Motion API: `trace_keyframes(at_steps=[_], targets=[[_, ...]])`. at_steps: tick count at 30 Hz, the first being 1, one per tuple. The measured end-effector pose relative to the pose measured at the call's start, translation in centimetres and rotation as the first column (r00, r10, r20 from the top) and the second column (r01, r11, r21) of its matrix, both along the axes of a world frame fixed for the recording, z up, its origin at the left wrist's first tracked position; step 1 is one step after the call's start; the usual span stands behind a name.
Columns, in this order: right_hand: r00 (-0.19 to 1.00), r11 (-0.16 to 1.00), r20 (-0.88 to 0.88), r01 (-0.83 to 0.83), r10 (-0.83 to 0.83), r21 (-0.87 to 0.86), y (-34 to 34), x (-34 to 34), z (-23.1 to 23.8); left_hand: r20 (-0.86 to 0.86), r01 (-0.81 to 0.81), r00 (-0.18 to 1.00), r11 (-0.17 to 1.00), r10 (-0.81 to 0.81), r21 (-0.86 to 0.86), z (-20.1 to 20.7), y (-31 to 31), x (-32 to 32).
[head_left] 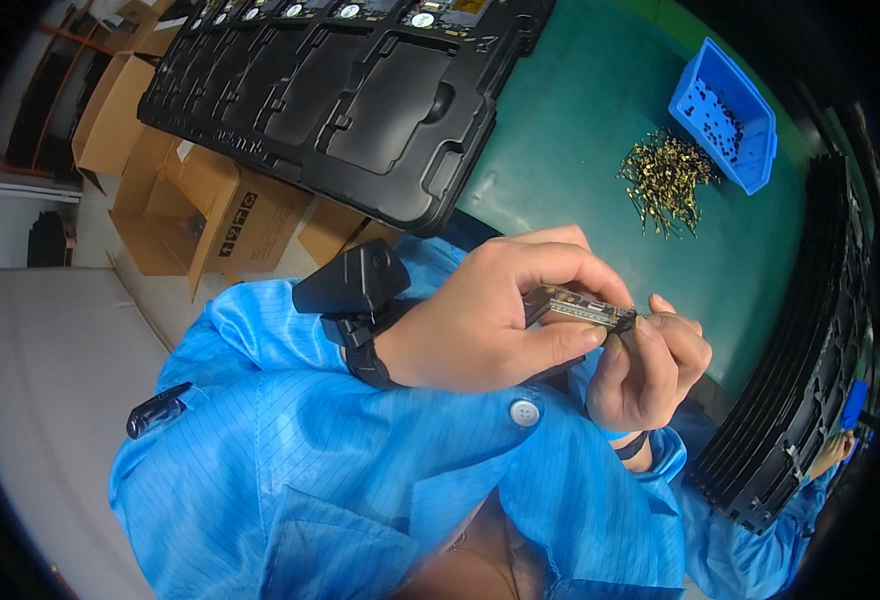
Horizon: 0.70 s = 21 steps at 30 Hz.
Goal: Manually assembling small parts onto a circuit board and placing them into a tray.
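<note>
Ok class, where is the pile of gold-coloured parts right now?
In the head view, the pile lies upper right on the green table, left of the blue bin, beyond the right hand.

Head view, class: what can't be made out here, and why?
In the head view:
Circuit board: partly hidden by the left hand.
Whether the right hand pinches a separate part: hidden by its grip.
Black tray: far end, cut off by the upper edge.
Dark bits in the blue bin: too small to identify.
</note>
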State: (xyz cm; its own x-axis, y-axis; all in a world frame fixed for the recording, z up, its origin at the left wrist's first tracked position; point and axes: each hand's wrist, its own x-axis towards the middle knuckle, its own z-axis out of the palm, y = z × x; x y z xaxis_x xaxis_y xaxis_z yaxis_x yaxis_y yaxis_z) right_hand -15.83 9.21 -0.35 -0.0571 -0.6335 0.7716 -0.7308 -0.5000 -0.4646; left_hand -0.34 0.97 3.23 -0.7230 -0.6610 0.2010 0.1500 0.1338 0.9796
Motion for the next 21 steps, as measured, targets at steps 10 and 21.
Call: trace_keyframes(at_steps=[10,21], targets=[[0.989,0.996,0.119,-0.084,0.085,-0.008,-0.2,0.0,-0.5,-0.018,0.019,1.0,0.998,-0.018,0.067,0.0,0.2,0.0],[0.968,0.988,0.197,-0.146,0.154,-0.057,-0.2,0.2,-1.1,-0.079,0.058,0.995,0.998,-0.058,0.003,-0.5,0.1,0.0]])
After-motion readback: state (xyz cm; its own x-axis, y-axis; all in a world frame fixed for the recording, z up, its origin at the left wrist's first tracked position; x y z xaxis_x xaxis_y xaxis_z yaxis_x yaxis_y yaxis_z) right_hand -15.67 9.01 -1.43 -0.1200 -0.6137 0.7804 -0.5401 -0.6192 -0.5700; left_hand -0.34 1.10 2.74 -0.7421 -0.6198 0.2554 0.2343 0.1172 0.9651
